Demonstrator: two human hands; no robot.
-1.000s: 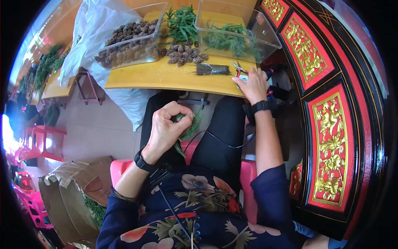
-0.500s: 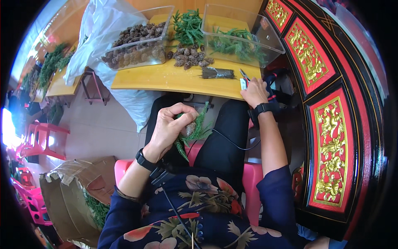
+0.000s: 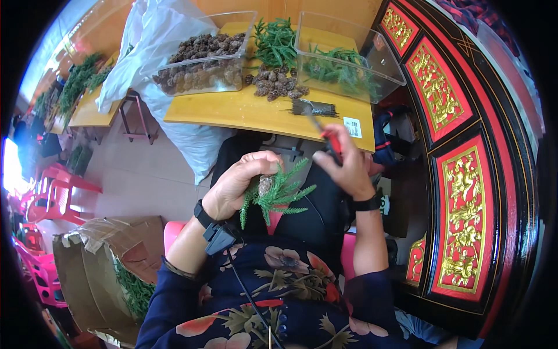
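My left hand (image 3: 243,181) is closed on a pine cone (image 3: 265,186) with green artificial fir sprigs (image 3: 279,195) fanned out around it, above my lap. To its right, my right hand (image 3: 347,160) is wrapped round red-handled pliers (image 3: 332,139), blurred by motion, raised just off the front edge of the yellow table (image 3: 244,119). The jaws point up and to the left, toward a bundle of thin dark wires (image 3: 314,108) on the table. Farther back sit a pile of loose pine cones (image 3: 276,83) and a heap of green sprigs (image 3: 276,42).
A clear bin of pine cones (image 3: 203,70) stands at the back left, a clear bin of sprigs (image 3: 343,70) at the back right. A white sticker (image 3: 352,127) lies near the table's right corner. Carved red panels (image 3: 462,215) rise on the right; a cardboard box (image 3: 87,279) is at lower left.
My right hand has lifted the pliers off the table's right corner and brought them left toward my lap. My left hand has turned the pine cone and sprigs, which now spread more openly.
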